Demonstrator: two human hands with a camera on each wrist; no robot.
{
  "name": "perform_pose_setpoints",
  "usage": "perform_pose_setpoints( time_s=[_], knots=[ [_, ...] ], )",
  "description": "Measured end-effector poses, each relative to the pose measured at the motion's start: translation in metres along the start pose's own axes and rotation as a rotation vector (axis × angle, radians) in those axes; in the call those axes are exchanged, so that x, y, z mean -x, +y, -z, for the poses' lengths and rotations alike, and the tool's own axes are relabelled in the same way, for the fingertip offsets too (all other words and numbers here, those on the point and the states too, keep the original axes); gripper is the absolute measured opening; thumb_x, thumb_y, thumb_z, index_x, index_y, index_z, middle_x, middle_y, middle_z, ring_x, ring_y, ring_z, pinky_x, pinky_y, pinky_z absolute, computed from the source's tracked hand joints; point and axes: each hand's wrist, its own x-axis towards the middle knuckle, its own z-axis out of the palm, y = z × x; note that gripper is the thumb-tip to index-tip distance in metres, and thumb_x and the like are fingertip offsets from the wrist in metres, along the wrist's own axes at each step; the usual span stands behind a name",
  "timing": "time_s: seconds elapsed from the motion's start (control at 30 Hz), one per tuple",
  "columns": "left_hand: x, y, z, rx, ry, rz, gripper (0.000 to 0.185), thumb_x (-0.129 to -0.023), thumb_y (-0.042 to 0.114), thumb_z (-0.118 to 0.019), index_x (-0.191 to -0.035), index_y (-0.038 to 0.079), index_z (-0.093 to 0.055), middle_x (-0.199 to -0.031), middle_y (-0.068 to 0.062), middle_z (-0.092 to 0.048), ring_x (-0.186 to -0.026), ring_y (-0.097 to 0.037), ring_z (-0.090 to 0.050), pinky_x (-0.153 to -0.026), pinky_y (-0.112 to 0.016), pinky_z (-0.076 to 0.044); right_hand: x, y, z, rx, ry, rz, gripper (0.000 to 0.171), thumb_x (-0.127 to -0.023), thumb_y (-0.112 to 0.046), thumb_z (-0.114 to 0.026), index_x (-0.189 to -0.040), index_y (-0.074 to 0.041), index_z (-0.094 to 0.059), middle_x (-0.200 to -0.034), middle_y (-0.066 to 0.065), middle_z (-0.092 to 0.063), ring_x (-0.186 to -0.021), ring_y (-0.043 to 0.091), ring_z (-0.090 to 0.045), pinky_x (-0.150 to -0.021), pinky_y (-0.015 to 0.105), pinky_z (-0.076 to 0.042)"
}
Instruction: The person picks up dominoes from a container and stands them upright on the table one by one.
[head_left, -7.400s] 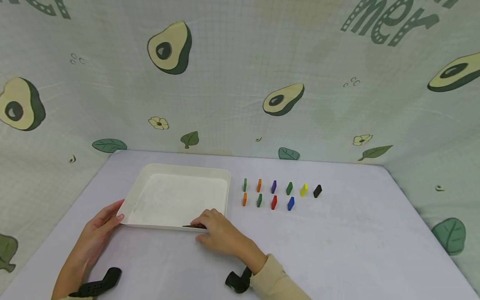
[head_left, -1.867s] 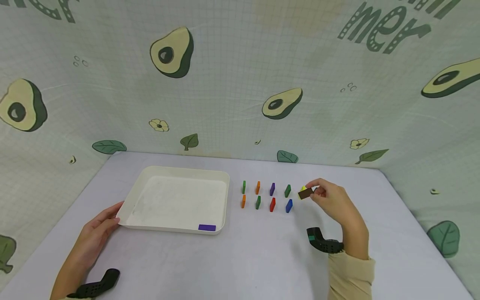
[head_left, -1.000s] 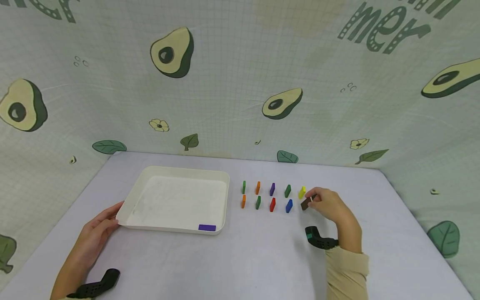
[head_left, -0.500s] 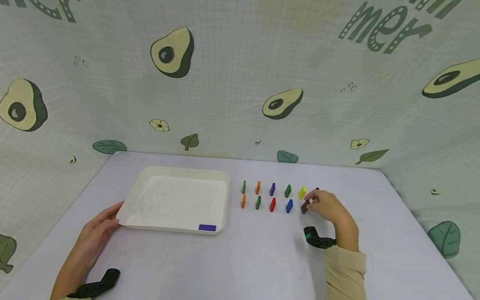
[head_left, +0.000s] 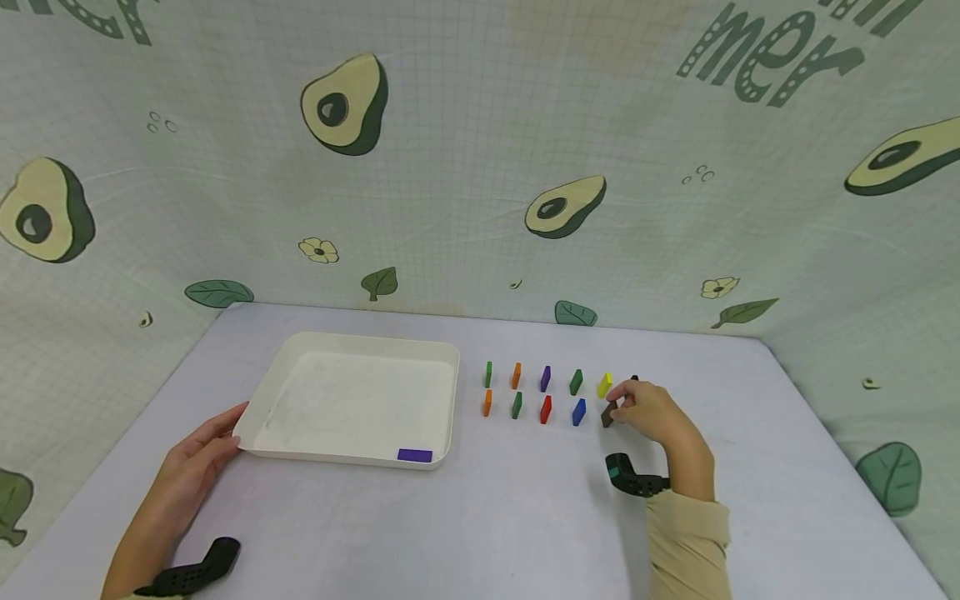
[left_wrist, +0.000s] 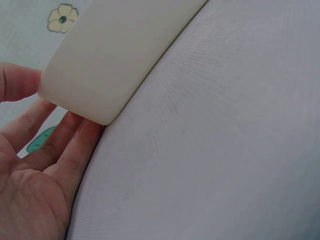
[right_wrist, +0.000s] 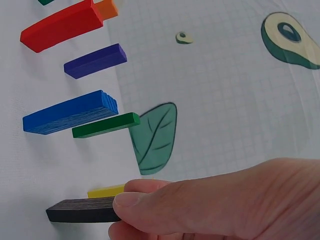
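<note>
Dark block (head_left: 608, 413) is pinched upright by the right hand (head_left: 651, 411), centre-right of frame, just right of the blue block (head_left: 578, 411). Judged light, rigid, tip-prone; best gripped across the flat faces. Tray (head_left: 255, 408) corner is touched by the left hand (head_left: 197, 467), fingers relaxed.

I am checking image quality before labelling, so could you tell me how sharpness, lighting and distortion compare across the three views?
Head view: even, soft light, faint shadows, wide-angle bending at the edges, small blocks sharp. Left wrist view: the white tray and the left hand fill the frame, slightly soft. Right wrist view: tilted, the right hand blurred close up, the dark block it pinches crisp.
</note>
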Motion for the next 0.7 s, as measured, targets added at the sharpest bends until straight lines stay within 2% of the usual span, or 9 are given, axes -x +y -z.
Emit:
perform_pose_setpoints(
  time_s=[0.17,0.37,0.7],
  knots=[
    [0.0000,0.0001,-0.0015,-0.024,0.031,0.027,0.054,-0.096,0.019,-0.052,-0.145,0.009,-0.032,-0.131,0.021,-0.043,-0.109,0.019,-0.045,-0.084,-0.001,-0.039,-0.0004,0.0000,-0.0006,0.004,-0.002,0.004,0.026,-0.085,-0.008,-0.059,-0.108,0.003,-0.059,-0.078,0.008,-0.048,-0.073,0.020,-0.044,-0.060,0.029,-0.034],
    [-0.0002,-0.0005,-0.0013,0.019,0.037,-0.003,0.051,-0.095,0.011,-0.053,-0.143,0.008,-0.036,-0.124,0.020,-0.050,-0.108,0.012,-0.050,-0.084,-0.003,-0.041,-0.0011,0.0016,-0.0014,0.004,0.000,0.007,0.026,-0.084,-0.008,-0.059,-0.108,0.003,-0.059,-0.078,0.008,-0.049,-0.073,0.020,-0.045,-0.060,0.029,-0.035],
    [0.0001,-0.0007,-0.0017,0.004,0.035,0.001,0.051,-0.095,0.013,-0.052,-0.143,0.008,-0.035,-0.124,0.021,-0.048,-0.109,0.014,-0.049,-0.084,-0.002,-0.041,-0.0027,0.0025,-0.0017,0.004,-0.001,0.003,0.027,-0.084,-0.008,-0.059,-0.109,0.003,-0.059,-0.078,0.008,-0.049,-0.072,0.020,-0.045,-0.060,0.029,-0.035]
  ],
)
